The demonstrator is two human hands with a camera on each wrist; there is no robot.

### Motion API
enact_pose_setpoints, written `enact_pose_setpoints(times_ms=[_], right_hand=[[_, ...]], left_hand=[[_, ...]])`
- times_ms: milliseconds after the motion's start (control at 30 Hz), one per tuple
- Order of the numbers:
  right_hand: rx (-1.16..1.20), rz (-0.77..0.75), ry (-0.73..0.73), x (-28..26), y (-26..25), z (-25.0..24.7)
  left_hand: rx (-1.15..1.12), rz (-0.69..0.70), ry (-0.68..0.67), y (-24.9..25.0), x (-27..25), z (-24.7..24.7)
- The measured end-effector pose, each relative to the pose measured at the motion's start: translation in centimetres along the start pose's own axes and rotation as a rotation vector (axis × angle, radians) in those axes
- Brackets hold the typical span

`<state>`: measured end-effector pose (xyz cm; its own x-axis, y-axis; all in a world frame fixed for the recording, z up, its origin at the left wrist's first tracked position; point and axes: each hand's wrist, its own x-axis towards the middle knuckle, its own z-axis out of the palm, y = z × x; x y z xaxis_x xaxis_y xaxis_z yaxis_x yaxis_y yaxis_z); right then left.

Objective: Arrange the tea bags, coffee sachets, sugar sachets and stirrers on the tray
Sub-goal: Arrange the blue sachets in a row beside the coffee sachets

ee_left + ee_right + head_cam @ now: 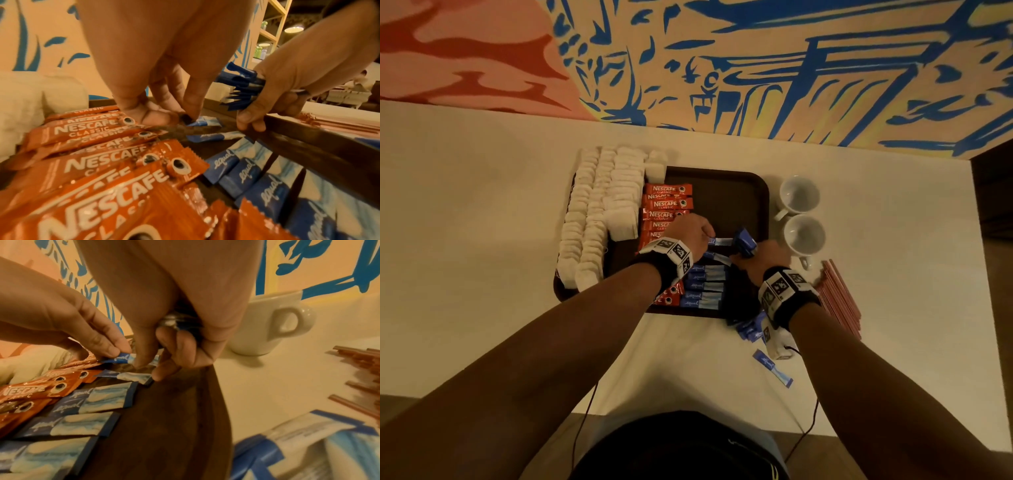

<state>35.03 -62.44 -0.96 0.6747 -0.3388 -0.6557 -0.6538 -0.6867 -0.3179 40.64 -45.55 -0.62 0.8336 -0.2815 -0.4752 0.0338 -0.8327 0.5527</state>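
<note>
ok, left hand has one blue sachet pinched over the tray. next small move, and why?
Probably lower that blue sachet flat onto the tray, at the far end of the blue sachet column, then let go. The left hand pinches it just past the last laid one, beside the Nescafe sachets, and the right hand grips a bundle waiting to follow.

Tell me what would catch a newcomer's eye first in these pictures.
Probably the two hands over the dark brown tray: the left hand pinches one blue sugar sachet, and the right hand holds a bundle of blue sachets in its grip. Next, the red Nescafe coffee sachets beside white tea bags on the tray's left.
</note>
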Motion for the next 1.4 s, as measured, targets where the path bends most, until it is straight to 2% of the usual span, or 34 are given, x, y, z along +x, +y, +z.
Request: enact_pose_setpoints(times_ms=[167, 333, 500, 733, 933, 1100, 1400], right_hand=[[0.007, 0.033, -0.036, 0.4, -0.7, 1.0], [0.007, 0.033, -0.033, 0.6, -1.3, 1.1], [0.033, 0.034, -0.025, 0.8, -1.6, 1.3], [0.078, 0.030, -0.041, 0.6, -1.6, 1.4], [0.119, 0.014, -0.052, 0.7, -1.7, 1.6], [0.118, 0.018, -0.021, 0.7, -1.6, 2.0], [0.093, -0.032, -0.001, 0.7, -1.4, 1.9]], left_hand=[[0.139, -0.008, 0.008, 0.2, 0.9, 0.6], [0.262, 0.054, 0.036, 0.7, 1.4, 0.9], [0.261, 0.064, -0.031, 1.4, 1.8, 0.4], [0.274, 0.007, -0.097, 1.3, 1.6, 0.0], [0.267, 0.107, -0.163, 1.3, 0.9, -0.8], [0.296, 0.136, -0.218, 0.9, 0.2, -0.8], [0.288, 0.185, -0.203, 0.5, -0.1, -0.8]])
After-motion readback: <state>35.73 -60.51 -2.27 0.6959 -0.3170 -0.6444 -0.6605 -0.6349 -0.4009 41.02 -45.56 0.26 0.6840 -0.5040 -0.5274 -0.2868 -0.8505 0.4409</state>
